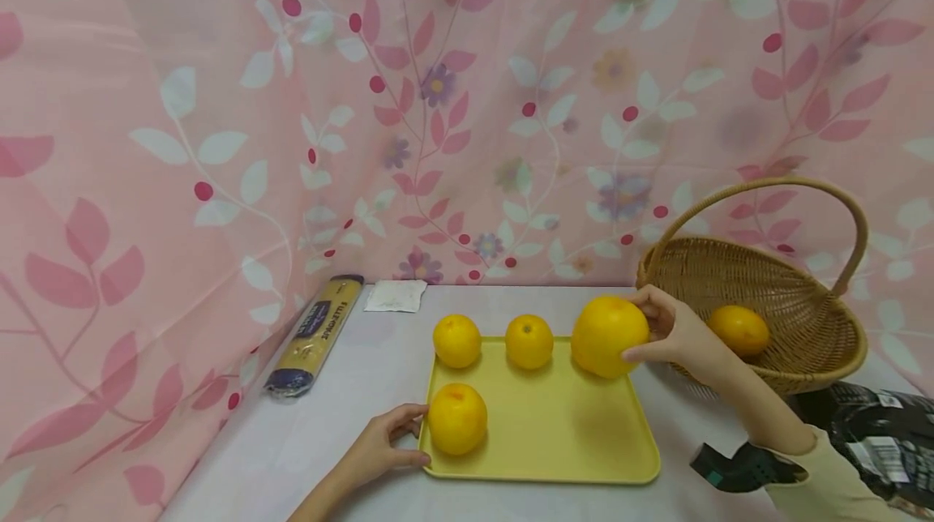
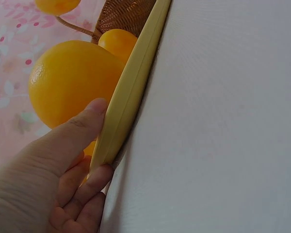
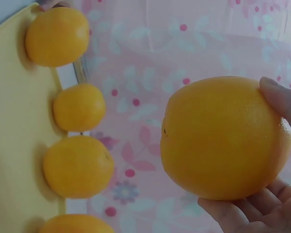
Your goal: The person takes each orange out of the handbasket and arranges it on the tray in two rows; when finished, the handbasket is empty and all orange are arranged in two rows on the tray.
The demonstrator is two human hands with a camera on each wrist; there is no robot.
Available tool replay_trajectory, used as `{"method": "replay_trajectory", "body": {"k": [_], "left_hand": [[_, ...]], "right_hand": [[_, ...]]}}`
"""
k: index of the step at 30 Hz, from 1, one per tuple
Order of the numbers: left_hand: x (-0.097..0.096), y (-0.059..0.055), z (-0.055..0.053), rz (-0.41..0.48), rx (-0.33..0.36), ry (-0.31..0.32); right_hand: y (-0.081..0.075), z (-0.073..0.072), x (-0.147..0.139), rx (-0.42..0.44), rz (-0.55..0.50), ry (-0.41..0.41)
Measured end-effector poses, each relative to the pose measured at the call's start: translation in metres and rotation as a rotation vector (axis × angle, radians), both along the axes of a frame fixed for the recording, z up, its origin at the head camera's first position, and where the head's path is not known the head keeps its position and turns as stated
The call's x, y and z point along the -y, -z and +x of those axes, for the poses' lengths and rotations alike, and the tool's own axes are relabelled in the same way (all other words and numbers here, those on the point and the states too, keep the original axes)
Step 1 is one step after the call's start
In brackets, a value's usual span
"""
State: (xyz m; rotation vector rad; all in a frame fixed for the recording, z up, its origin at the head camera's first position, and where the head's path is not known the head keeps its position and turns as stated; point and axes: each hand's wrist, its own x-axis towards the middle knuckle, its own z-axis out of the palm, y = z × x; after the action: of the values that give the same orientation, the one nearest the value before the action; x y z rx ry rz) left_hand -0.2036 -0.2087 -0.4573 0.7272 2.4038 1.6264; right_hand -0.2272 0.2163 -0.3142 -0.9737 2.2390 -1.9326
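My right hand (image 1: 679, 331) holds a large orange (image 1: 609, 337) by its right side, raised over the tray's back right corner. In the right wrist view the thumb lies on one side of this orange (image 3: 225, 138) and the fingers on the other. My left hand (image 1: 383, 445) pinches the left rim of the yellow tray (image 1: 554, 437); the left wrist view has the thumb on the rim (image 2: 128, 92). On the tray sit a front-left orange (image 1: 457, 418), a back-left orange (image 1: 457, 341) and a back-middle orange (image 1: 529, 341). Another orange (image 3: 76, 224) shows partly in the right wrist view.
A wicker basket (image 1: 817, 315) with a tall handle stands at the right, one orange (image 1: 739, 331) inside. Black packaging (image 1: 876, 433) lies before it. A spaghetti packet (image 1: 317, 335) and a white sachet (image 1: 396, 295) lie at the back left, near the pink floral curtain (image 1: 467, 141).
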Motion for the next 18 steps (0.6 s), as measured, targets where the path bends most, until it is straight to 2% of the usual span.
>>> {"method": "replay_trajectory", "body": {"k": [8, 18], "left_hand": [[0.0, 0.0, 0.001, -0.028, 0.047, -0.017], [0.0, -0.002, 0.001, -0.02, 0.036, -0.011]], "right_hand": [[0.012, 0.003, 0.02, 0.012, 0.023, -0.051], [0.025, 0.002, 0.036, 0.024, -0.001, -0.137]]}}
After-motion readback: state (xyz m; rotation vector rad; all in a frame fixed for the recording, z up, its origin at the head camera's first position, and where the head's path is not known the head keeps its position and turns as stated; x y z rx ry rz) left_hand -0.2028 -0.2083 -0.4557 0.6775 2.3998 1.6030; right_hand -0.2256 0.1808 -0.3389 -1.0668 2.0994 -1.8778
